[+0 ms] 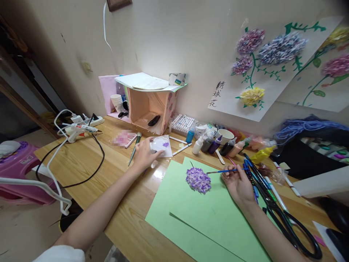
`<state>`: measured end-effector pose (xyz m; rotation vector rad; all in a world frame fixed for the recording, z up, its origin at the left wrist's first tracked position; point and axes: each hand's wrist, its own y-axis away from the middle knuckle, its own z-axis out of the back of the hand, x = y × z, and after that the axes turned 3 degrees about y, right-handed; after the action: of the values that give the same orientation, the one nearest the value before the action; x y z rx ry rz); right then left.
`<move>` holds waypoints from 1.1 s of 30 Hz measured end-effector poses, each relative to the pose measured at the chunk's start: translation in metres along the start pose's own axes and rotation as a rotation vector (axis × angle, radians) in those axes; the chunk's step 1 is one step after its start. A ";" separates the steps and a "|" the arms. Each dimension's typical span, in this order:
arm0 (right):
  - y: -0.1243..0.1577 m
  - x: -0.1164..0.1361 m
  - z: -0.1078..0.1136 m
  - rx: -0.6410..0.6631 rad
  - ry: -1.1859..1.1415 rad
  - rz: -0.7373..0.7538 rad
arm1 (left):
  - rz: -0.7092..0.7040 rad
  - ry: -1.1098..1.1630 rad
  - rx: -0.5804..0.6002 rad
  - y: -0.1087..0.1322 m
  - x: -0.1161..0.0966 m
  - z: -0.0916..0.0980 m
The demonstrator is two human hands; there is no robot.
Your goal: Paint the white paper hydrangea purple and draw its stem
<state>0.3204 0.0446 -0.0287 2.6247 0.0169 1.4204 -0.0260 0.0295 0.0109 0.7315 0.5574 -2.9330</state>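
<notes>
My left hand [147, 152] is at the left edge of a small white palette [159, 143] with purple paint in it, its thumb and fingers around the near side. The palette rests on a white sheet. In my right hand [238, 182] a thin blue paintbrush [222, 171] is pinched, pointing left. Its tip is at the right edge of a purple and white flower cluster [198, 179]. That cluster lies on the upper part of green paper sheets [174, 196], and the right wrist is over the same paper.
Large black scissors [275, 209] and pens lie right of the paper. Paint bottles [214, 145], a white cup [225, 136] and markers [182, 123] line the back. A glue gun [79, 131] with cables is at left. Flower pictures [252, 92] hang on the wall.
</notes>
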 end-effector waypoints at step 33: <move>0.085 -0.045 -0.134 0.650 1.764 0.981 | 0.085 0.094 -0.157 -0.021 0.038 0.008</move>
<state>0.1785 -0.0254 0.0187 0.4604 -0.7177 3.8531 -0.0665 0.0469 0.0069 0.8548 0.7349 -2.7506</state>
